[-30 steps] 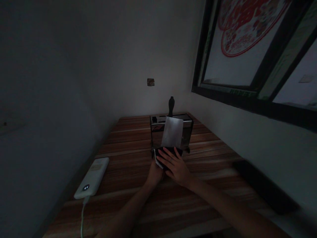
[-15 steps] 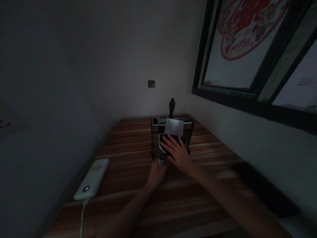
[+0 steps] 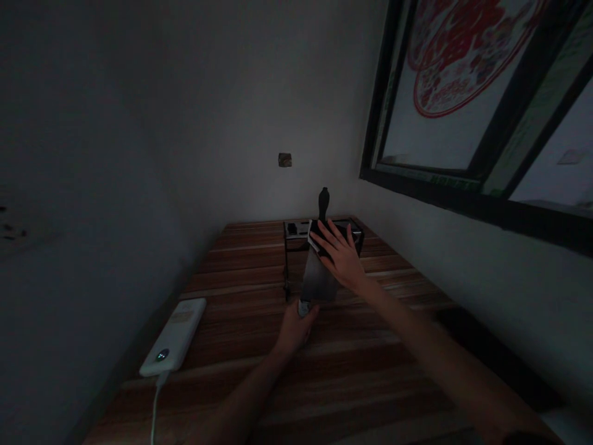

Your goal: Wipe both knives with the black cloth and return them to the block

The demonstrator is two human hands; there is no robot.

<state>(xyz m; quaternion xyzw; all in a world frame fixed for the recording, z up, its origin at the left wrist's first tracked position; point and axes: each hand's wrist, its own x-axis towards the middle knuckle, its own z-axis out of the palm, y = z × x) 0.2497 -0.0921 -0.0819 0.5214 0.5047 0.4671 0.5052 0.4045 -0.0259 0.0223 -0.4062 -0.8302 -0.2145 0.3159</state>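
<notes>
My left hand (image 3: 295, 324) is closed around the handle of a cleaver, whose wide metal blade (image 3: 319, 281) points away from me above the table. Spread over a dark cloth with a pale edge (image 3: 315, 228), my right hand (image 3: 343, 258) presses it flat against the far end of the blade. The fingers are stretched out, and the thumb side is partly hidden. Just behind the blade stands a knife rack (image 3: 291, 228) with a shiny top. A black knife handle (image 3: 323, 201) sticks up out of it.
A white power bank (image 3: 175, 337) with a cable (image 3: 155, 402) plugged in lies at the left of the wood-grain table (image 3: 241, 272). A long black object (image 3: 495, 358) lies at the right, by the wall. A dark-framed window (image 3: 430, 176) is above it.
My right hand and the cloth have slid away from me, from near the handle to the far end of the blade. The near part of the blade is uncovered. My left hand stays nearly still.
</notes>
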